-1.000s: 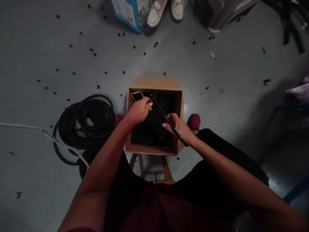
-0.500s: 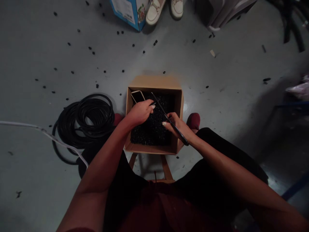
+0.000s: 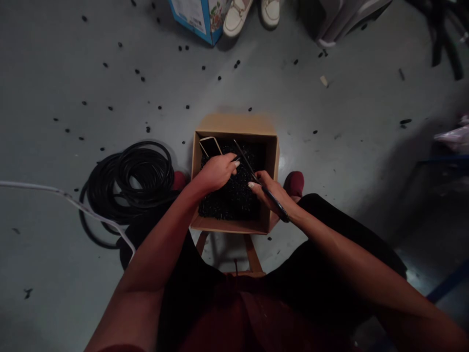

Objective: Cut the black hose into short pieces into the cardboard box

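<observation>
Above the grey floor (image 3: 351, 161), the right hand (image 3: 281, 193) grips scissors (image 3: 245, 159); the left hand (image 3: 218, 172) pinches a short black piece (image 3: 238, 158) (tubing, probably), best steadied before each snip.

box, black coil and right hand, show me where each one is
box (image 3: 230, 226): head view, on its near wall
black coil (image 3: 100, 188): head view, on the left side of its loops
right hand (image 3: 277, 190): head view, on the middle of the hand
</observation>
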The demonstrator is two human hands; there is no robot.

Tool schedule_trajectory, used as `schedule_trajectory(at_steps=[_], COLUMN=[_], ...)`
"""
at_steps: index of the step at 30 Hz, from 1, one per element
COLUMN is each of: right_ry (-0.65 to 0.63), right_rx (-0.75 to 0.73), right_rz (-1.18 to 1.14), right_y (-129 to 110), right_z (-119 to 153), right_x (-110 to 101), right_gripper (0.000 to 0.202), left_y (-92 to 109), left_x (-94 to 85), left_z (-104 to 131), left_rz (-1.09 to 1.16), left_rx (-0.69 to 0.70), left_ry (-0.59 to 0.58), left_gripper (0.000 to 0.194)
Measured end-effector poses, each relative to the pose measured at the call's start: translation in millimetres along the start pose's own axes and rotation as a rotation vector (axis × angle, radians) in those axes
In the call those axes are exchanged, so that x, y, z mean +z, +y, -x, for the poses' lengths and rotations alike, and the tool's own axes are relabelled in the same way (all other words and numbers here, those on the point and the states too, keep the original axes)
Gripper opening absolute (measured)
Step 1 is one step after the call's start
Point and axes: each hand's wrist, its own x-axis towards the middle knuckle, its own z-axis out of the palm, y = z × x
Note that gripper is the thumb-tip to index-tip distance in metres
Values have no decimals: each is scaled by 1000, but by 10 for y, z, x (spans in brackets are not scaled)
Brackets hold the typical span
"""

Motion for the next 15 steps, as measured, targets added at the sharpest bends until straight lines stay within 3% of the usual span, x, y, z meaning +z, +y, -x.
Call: schedule_trajectory(at_steps=[8, 15], right_ry=[14, -80], right_rx=[2, 49], right_rz=[-2, -103], right_y=[-48, 26], right_z=[6, 58], right_x=[-4, 135], right_gripper=[38, 32], left_y=[5, 11], left_x=[-14, 53], left_z=[-3, -47], left_rz=[-93, -324], left_rx=[-7, -59], left_ry=[13, -118], left_gripper=[25, 31])
